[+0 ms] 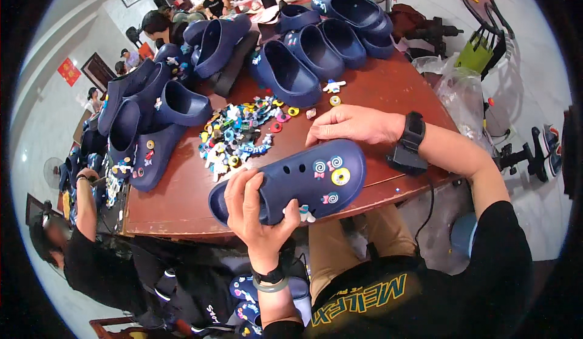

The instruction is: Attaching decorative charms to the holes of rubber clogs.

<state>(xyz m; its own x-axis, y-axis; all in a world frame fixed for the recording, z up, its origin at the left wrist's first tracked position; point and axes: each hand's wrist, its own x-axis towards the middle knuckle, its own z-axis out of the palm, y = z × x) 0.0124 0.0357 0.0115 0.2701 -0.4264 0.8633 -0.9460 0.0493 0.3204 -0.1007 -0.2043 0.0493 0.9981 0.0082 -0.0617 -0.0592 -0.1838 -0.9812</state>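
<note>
A dark blue clog (288, 181) is held in my left hand (255, 211), its fingers at the heel opening and its thumb on the near side. Round yellow, blue-and-white swirl and pink charms decorate the toe, and a white figure charm (303, 213) sits by my thumb. Just beyond the clog, my right hand (358, 125) is low over the table with its fingers bent together. The clog hides the thumb and part of the fingertips, so anything pinched there does not show. A small pale charm (311, 113) lies beside those fingers.
A pile of mixed charms (237, 134) lies on the red-brown table (388, 96). Blue clogs (285, 75) crowd its far side, with more clogs (146, 126) at left. Another person's arm (86, 208) reaches in at far left. A plastic bag (460, 99) hangs beyond the right edge.
</note>
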